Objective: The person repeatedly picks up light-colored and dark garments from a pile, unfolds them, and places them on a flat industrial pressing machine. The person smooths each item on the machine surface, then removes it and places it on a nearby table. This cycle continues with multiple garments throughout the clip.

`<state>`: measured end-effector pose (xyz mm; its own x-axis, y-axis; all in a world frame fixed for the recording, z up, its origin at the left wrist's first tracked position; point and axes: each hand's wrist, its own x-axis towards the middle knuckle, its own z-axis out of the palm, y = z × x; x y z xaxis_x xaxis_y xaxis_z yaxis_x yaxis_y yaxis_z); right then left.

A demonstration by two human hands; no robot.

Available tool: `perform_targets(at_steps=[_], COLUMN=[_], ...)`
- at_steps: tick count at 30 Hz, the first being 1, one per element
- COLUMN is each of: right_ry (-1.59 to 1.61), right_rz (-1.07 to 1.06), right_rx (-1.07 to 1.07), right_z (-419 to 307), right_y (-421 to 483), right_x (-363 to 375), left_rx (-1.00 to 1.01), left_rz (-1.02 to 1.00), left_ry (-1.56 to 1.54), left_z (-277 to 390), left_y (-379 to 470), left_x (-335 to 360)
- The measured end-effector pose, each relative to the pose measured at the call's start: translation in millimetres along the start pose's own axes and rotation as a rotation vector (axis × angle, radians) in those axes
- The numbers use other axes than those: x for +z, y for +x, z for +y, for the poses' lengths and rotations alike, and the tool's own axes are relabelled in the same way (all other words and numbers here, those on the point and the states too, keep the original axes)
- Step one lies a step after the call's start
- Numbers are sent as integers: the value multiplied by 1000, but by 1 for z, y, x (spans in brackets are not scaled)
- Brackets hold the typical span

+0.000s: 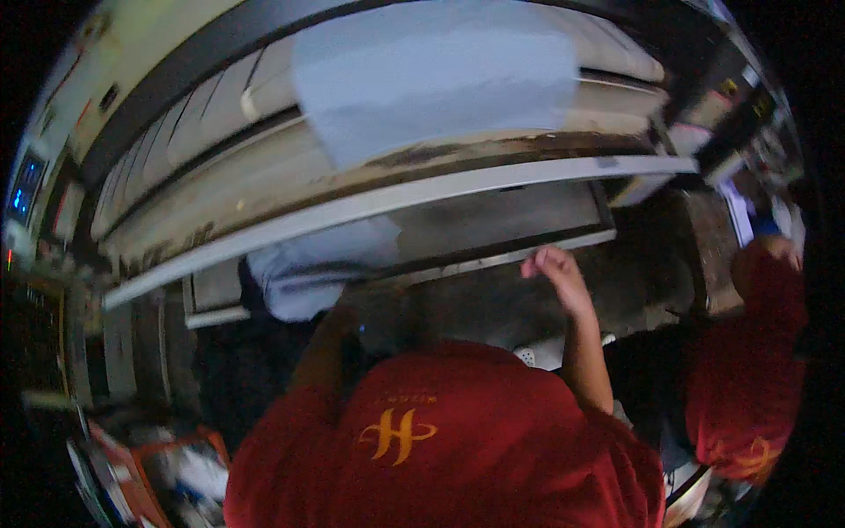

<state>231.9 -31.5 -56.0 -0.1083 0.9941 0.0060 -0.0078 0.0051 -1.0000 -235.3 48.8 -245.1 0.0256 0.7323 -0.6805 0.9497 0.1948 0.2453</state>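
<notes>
A pale blue cloth (436, 79) lies spread over the wide, light-coloured bands of a large machine (218, 171). Below the machine's pale front rail, a second, bunched pale cloth (304, 277) hangs over a framed lower panel (502, 211). My left hand (343, 317) is dark and blurred at the lower edge of this bunched cloth; its fingers and any grip cannot be made out. To the right, my right hand (551, 264) is raised near the panel's lower edge, fingers loosely bent and with nothing seen in it.
A co-worker in a red shirt (746, 396) is close on my right, one hand (782, 251) near white and blue items. The pale rail (409, 201) runs across in front of me. At the lower left is an orange-framed holder (148, 482) with whitish material inside.
</notes>
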Motion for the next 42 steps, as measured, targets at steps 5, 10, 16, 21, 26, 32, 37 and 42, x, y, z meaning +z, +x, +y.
perform_targets(at_steps=[5, 10, 16, 21, 26, 32, 37, 42], right_ry=[-385, -507, -729, -757, -738, -792, -820, -857], right_rz=[-313, -441, -377, -390, -545, -613, -585, -596], right_rx=[380, 323, 363, 466, 230, 345, 524, 527], right_z=[84, 110, 101, 76, 96, 104, 89, 82], right_y=[-68, -72, -28, -11, -3, 8, 20, 25], right_x=[24, 11, 16, 37, 42, 56, 79, 91], left_rx=[-491, -597, -420, -293, -585, -410, -500, -491], left_rz=[408, 851, 859, 778, 684, 922, 912, 1018], left_ry=[-438, -621, -934, -1020, -799, -608, -650, -721], left_z=[-82, -114, -188, -237, -189, -146, -170, -165], left_y=[32, 21, 71, 119, 85, 62, 80, 80], left_x=[23, 15, 22, 43, 26, 33, 39, 36])
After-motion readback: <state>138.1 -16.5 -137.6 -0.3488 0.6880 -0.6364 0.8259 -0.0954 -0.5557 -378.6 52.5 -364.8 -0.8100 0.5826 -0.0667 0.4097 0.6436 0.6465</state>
